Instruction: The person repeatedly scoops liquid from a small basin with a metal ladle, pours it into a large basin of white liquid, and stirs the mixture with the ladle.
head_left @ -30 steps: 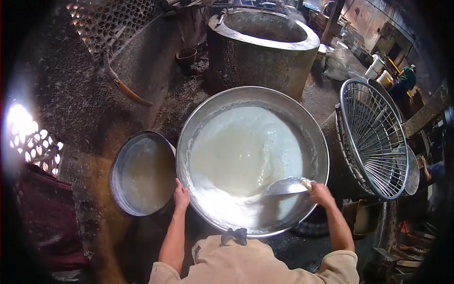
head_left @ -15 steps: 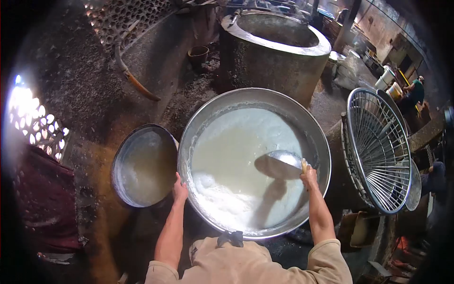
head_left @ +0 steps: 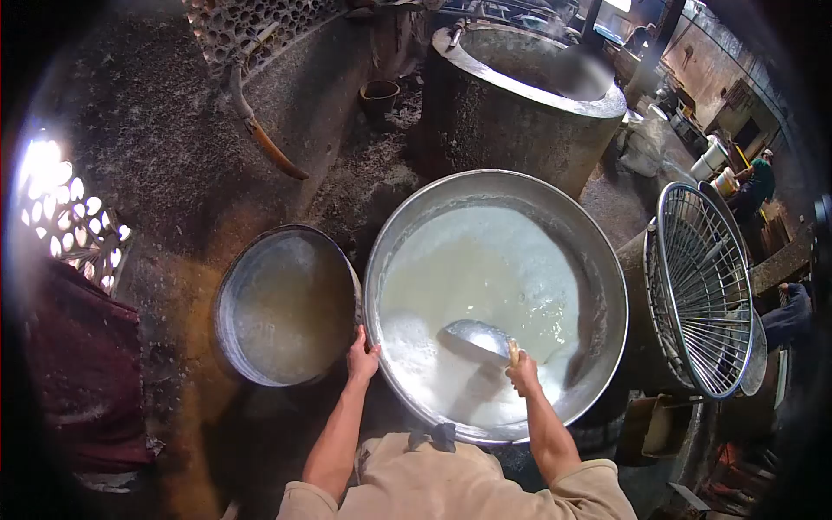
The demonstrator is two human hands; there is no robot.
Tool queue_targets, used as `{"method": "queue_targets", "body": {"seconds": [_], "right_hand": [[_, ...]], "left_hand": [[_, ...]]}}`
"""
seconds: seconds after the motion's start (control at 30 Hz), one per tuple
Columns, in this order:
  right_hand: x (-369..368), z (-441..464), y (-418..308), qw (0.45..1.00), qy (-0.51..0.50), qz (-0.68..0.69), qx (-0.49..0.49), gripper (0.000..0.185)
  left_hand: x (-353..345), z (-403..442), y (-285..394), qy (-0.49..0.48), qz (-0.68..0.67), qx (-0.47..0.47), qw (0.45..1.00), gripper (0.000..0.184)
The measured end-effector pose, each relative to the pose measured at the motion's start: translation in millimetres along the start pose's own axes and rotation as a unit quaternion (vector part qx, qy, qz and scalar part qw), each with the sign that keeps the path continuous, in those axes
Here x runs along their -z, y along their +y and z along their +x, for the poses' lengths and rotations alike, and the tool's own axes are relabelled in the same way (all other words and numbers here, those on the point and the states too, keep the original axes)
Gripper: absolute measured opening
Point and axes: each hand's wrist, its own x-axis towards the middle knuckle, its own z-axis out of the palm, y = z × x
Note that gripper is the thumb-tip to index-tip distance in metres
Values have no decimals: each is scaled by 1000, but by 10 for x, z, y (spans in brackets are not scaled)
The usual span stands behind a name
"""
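Observation:
A large round metal pan point(head_left: 604, 230) stands in front of me, filled with cloudy whitish liquid point(head_left: 442, 277) with white foam round its sides. My right hand point(head_left: 523, 374) is closed round the short pale handle of a metal scoop point(head_left: 478, 334). The scoop's bowl is tilted over the near part of the liquid, and its shadow falls on the foam. At the pan's left edge, my left hand point(head_left: 363, 355) grips the rim, thumb against it; its other fingers are partly hidden. Just left of that hand is a smaller round basin point(head_left: 227, 325) with murky liquid in it.
A large round vat point(head_left: 511, 130) with a pale rim stands behind the pan. On the right leans a wire basket point(head_left: 706, 286). A curved pipe point(head_left: 269, 149) lies at upper left, near a small bucket point(head_left: 380, 94). A person in green point(head_left: 761, 180) is at far right.
My right hand has brought the scoop left and nearer to me across the pan. My left hand stays at the rim, slightly lower along it. The whole view has shifted a little.

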Motion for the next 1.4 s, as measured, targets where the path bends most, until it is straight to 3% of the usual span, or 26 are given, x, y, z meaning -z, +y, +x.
{"method": "queue_targets", "body": {"seconds": [0.13,0.27,0.43,0.57,0.63,0.7,0.77,0.97,1.4], "right_hand": [[-447,-290,-393,999,-22,-7,-35,33],[-688,-598,-751,997,-43,13,-58,36],[-371,-782,-1378,982,-102,131,-91,40],[130,-607,-2338,997,-65,-45,4,42],[-9,-134,-2391,979,19,-151,134,41],[-273,313,-2437,946,97,-197,238,38],[-487,583,-2579,971,58,-183,145,38],[-730,793,-2204,963,-50,-252,76,41],[-156,96,-422,962,-33,-271,-21,37]], "left_hand": [[172,23,116,-46,94,-3,995,69],[266,143,81,-85,76,-17,993,68],[434,177,224,-116,89,-29,989,72],[490,208,240,-133,106,-46,984,75],[497,213,251,-159,105,-6,982,76],[485,216,161,-147,98,-21,984,76],[458,220,116,-137,101,-35,985,77],[460,168,203,-139,119,-9,983,72],[189,102,-84,-63,45,-34,996,63]]}}
